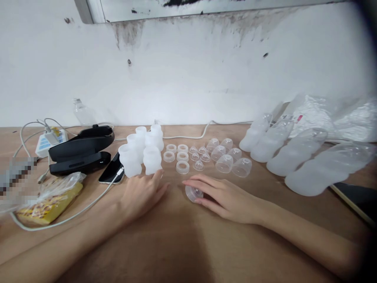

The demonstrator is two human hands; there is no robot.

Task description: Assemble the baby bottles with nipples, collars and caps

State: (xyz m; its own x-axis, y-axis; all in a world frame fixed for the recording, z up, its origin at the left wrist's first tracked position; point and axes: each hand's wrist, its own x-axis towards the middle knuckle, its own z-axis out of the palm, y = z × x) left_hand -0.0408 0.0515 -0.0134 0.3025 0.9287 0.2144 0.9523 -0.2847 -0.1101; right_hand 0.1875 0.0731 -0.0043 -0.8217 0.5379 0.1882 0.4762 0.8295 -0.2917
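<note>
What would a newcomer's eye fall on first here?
Probably the row of frosted, clear-topped bottles on the right. Then the white cups, pale rings and clear domes grouped across the middle. In front, the right hand holds a clear piece and the left hand is close to the cups.

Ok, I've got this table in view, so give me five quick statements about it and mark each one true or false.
1. The right hand has its fingers on a clear ring piece. True.
2. The left hand is lying on the phone. False: it is nearest the white cups.
3. The clear domes stand left of the loose rings. False: they stand to the rings' right.
4. Four frosted bottles with clear tops are at the right. True.
5. There are three white cups. False: there are six.
</note>
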